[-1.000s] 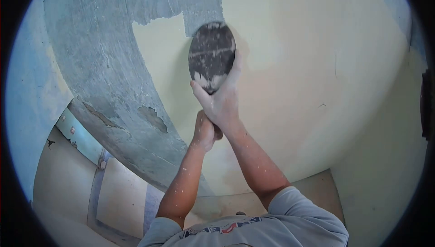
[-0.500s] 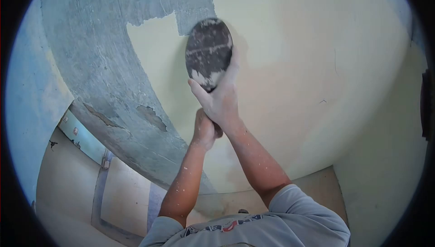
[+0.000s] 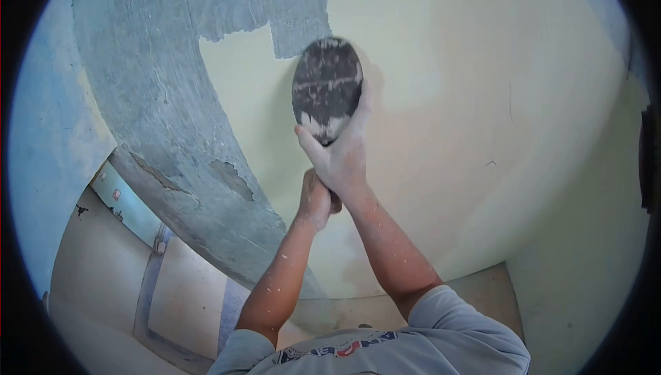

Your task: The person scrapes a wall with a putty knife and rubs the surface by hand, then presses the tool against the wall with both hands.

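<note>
A dark oval tool (image 3: pixel 327 89), speckled and smeared with white dust, lies against the pale-coated wall (image 3: pixel 447 99). My right hand (image 3: pixel 346 158), whitened with powder, grips its lower end, the thumb on the left edge and the fingers along the right edge. Just below, my left hand (image 3: pixel 317 199) is closed in a fist close under the right wrist; what it holds is hidden. The tool's upper left edge is close to the ragged border of a grey-blue uncoated area (image 3: pixel 158 92).
Chipped spots (image 3: pixel 232 179) mark the lower part of the grey-blue area. At lower left, beyond the wall's edge, an opening (image 3: pixel 127 203) shows another wall and a pale panel (image 3: pixel 186 292). A dark object (image 3: pixel 646 158) is at the far right edge.
The oval tool and both hands have moved a little right and down in the view, which itself has shifted slightly. The grip looks the same.
</note>
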{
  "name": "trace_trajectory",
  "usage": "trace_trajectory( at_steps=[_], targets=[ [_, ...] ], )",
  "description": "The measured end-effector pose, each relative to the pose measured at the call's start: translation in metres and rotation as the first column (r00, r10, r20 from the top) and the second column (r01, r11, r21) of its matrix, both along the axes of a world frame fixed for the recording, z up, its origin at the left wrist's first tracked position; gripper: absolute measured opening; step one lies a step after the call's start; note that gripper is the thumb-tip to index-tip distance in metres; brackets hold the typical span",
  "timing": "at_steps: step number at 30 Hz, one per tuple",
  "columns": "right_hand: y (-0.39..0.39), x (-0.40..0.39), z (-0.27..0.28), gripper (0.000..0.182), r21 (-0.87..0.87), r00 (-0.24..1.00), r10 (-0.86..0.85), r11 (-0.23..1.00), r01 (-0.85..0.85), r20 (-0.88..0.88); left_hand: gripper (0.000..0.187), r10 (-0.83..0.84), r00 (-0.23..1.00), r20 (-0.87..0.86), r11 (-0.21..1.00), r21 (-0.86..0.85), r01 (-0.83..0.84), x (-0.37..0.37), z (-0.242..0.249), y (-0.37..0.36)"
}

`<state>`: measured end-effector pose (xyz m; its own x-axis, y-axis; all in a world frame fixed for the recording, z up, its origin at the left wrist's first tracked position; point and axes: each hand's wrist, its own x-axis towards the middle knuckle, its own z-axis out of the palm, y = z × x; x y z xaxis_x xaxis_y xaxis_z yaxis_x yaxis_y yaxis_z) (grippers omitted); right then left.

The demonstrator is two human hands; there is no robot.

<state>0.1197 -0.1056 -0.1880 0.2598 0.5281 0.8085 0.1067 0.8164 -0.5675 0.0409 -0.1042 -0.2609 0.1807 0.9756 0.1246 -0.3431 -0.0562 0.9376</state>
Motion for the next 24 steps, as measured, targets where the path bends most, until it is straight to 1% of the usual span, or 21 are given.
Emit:
trace_trajectory(
  at_steps=[1,2,3,5,6,8,9,10,11,12,13,15,17,18,19,20,21,22,23,24],
  targets=[
    [-0.003,0.001,0.011,0.113,-0.005,0.993,-0.103,0.995,0.103,0.066,0.045,0.001,1.000,0.006,1.000,0.021,-0.001,-0.001,0.006,0.004],
    [-0.008,0.002,0.021,0.112,-0.058,0.995,-0.084,0.995,0.086,0.048,0.045,-0.015,1.000,0.021,1.000,0.020,0.014,0.000,0.013,0.004],
    [-0.008,0.002,0.019,0.112,-0.062,0.996,-0.079,0.995,0.082,0.048,0.045,-0.010,1.000,0.021,1.000,0.016,0.010,0.001,0.011,0.002],
    [-0.007,0.004,0.010,0.113,-0.077,0.999,0.051,0.996,-0.052,-0.016,0.044,-0.001,0.999,0.043,1.000,0.024,0.000,0.004,0.004,-0.001],
    [-0.005,0.003,-0.004,0.114,0.005,0.999,-0.038,0.999,0.038,0.020,0.044,-0.002,0.999,0.045,1.000,0.025,0.001,0.005,-0.001,-0.005],
    [0.001,0.005,-0.007,0.114,0.048,0.997,-0.063,0.997,0.061,0.040,0.043,-0.023,1.000,0.021,0.999,-0.032,0.023,0.008,-0.010,-0.011],
    [-0.002,0.006,-0.008,0.114,0.073,0.995,-0.083,0.994,0.078,0.062,0.042,-0.003,1.000,-0.006,1.000,-0.010,0.003,0.011,-0.009,-0.006],
    [-0.003,0.008,-0.004,0.114,-0.019,0.998,-0.047,0.999,0.048,0.047,0.042,-0.013,1.000,0.016,1.000,0.012,0.012,0.010,-0.006,-0.002],
    [-0.005,0.009,0.008,0.114,-0.022,0.998,-0.044,0.999,0.045,0.046,0.042,-0.021,0.999,0.036,0.999,0.040,0.020,0.009,0.002,0.002],
    [-0.005,0.010,0.019,0.114,-0.031,0.999,-0.025,0.999,0.026,0.038,0.042,-0.015,0.998,0.060,1.000,0.011,0.014,0.011,0.013,0.003],
    [-0.004,0.011,0.024,0.115,-0.038,1.000,-0.006,0.999,0.007,0.031,0.042,-0.013,0.998,0.060,1.000,0.011,0.013,0.010,0.014,0.003],
    [0.001,0.013,0.014,0.114,-0.027,0.998,-0.032,0.999,0.033,0.047,0.042,-0.018,0.999,0.046,1.000,-0.009,0.018,0.011,0.014,0.001],
    [0.000,0.016,-0.011,0.115,-0.023,0.995,-0.037,0.999,0.039,0.092,0.042,0.024,1.000,-0.005,0.997,0.071,-0.024,0.020,-0.008,-0.008],
    [-0.003,0.019,-0.020,0.112,0.002,0.998,-0.001,1.000,0.001,0.063,0.045,0.020,0.996,-0.085,0.999,0.041,-0.017,0.020,-0.018,-0.008],
    [-0.008,0.024,-0.027,0.110,0.012,0.998,-0.021,1.000,0.020,0.066,0.045,0.029,0.996,-0.080,0.998,0.049,-0.025,0.018,-0.027,-0.011],
    [-0.011,0.031,-0.034,0.108,0.019,0.997,-0.040,0.999,0.039,0.069,0.046,-0.062,0.973,-0.224,0.992,0.097,0.085,0.015,-0.031,-0.015],
    [-0.013,0.039,-0.042,0.106,0.005,0.996,-0.067,0.998,0.066,0.061,0.048,-0.142,0.918,-0.369,0.972,0.125,0.201,0.012,-0.029,-0.018],
    [-0.020,0.050,-0.050,0.105,-0.019,0.993,-0.109,0.994,0.110,0.041,0.043,-0.280,0.786,-0.551,0.907,0.118,0.405,-0.004,-0.017,-0.017],
    [-0.031,0.061,-0.053,0.105,-0.041,0.988,-0.153,0.987,0.154,0.021,0.037,-0.012,0.694,-0.720,0.870,0.335,0.363,-0.012,-0.001,-0.022],
    [-0.041,0.073,-0.059,0.103,-0.058,0.985,-0.163,0.985,0.160,-0.049,0.031,0.283,0.557,-0.781,0.766,0.533,0.360,-0.019,0.013,-0.022]
  ],
)
